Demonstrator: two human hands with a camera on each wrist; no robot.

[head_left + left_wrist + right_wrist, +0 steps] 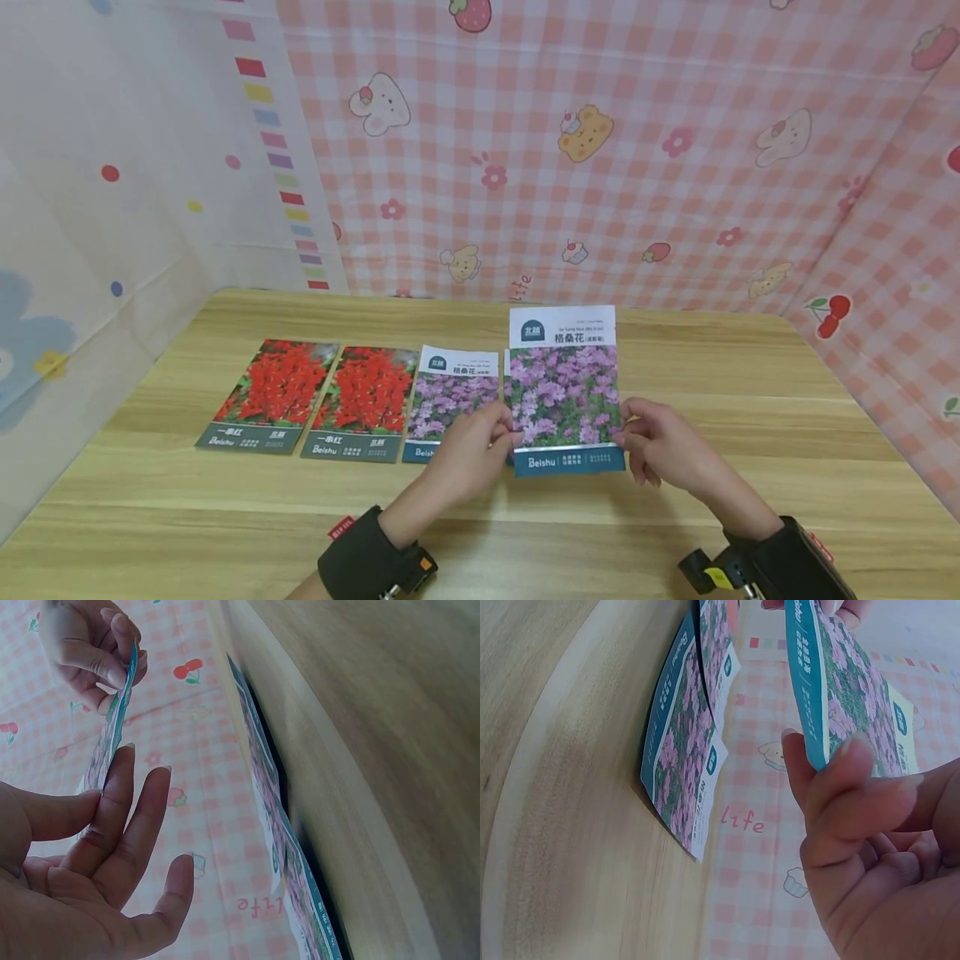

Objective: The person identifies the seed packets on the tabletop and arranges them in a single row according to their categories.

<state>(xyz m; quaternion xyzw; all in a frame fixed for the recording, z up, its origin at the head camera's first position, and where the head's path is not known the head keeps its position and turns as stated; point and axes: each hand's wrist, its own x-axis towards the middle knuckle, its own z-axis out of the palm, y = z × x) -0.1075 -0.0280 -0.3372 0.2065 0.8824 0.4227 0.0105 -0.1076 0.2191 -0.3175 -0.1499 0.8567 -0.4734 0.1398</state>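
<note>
Between both hands, raised off the table, is a seed packet [567, 392] with purple flowers, a white top and a blue-green bottom band. My left hand [474, 446] pinches its left edge between thumb and fingers. At the opposite edge, my right hand [667, 446] grips the lower corner. In the left wrist view the held packet [109, 742] appears nearly edge-on. A matching purple packet [453, 396] lies on the table, partly covered by the left hand. Another purple packet [679, 757] lies beside it, mostly hidden behind the held one in the head view.
Two red-flower seed packets, one outer [273, 387] and one inner [365, 396], lie to the left in the same row. The wooden table [750, 400] ends at a pink checked cloth [637, 192] behind. Another printed cloth [97, 233] hangs at left.
</note>
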